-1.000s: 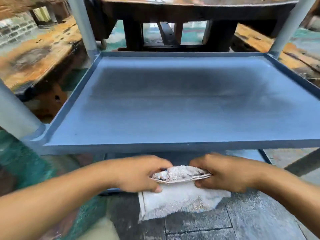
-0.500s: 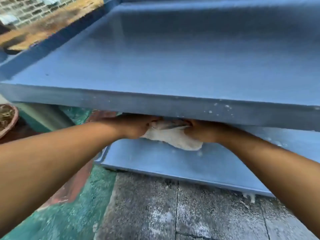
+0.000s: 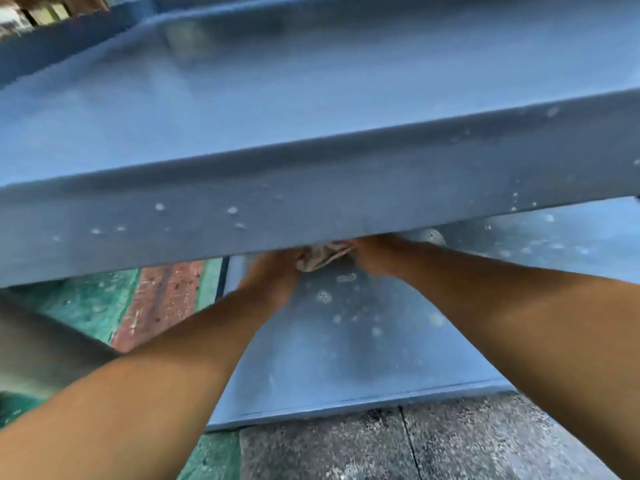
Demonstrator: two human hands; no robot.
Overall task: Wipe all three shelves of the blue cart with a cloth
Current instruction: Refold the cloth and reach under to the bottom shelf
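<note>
The blue cart fills the head view. Its upper shelf point(image 3: 311, 188) crosses the frame with a thick front rim speckled with white drops. Below it lies the lower shelf point(image 3: 346, 368), wet with foam spots. My left hand point(image 3: 273, 271) and my right hand point(image 3: 377, 258) reach under the upper shelf's rim and both grip a bunched whitish cloth point(image 3: 322, 256) pressed on the lower shelf. The fingers and most of the cloth are hidden behind the rim. Both forearms stretch in from the bottom corners.
Grey concrete paving point(image 3: 415, 445) lies in front of the cart. Green painted floor point(image 3: 86, 303) and a reddish brick strip point(image 3: 159, 303) run at the left. A grey cart post point(image 3: 41, 358) stands at the left edge.
My hands carried the cloth from in front of the cart onto the lower shelf and further in under the upper shelf. The camera has dropped lower and closer, and the view tilted.
</note>
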